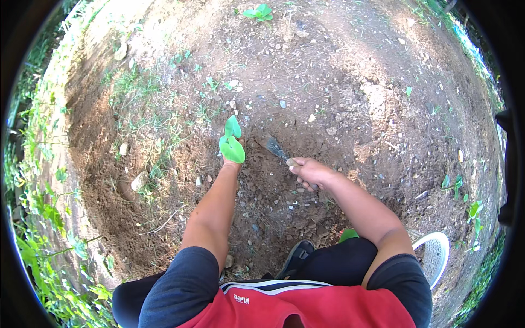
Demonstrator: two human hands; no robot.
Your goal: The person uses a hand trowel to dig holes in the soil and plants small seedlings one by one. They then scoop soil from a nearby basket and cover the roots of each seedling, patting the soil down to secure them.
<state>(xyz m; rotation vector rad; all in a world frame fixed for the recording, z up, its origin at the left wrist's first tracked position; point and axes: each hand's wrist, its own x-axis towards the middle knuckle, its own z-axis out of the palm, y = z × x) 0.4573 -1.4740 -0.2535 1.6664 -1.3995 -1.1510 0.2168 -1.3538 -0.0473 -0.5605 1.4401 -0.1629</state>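
In front of me a seedling (232, 149) with a few broad green leaves stands over dug brown soil (266, 184). My left hand (232, 163) is at its base, mostly covered by the leaves, so its fingers and grip are hidden. My right hand (310, 172) is closed around the handle of a small hand trowel (277, 147). The trowel's dark, soil-stained blade points up and left, its tip at the loose soil just right of the seedling.
A white plastic basket (441, 254) stands by my right side. Another young plant (258, 13) grows farther ahead. Grass tufts (137, 86) and stones, including a pale one (140, 181), lie left. Small leafy plants (475, 213) grow at right. My shoe (298, 254) rests on the soil.
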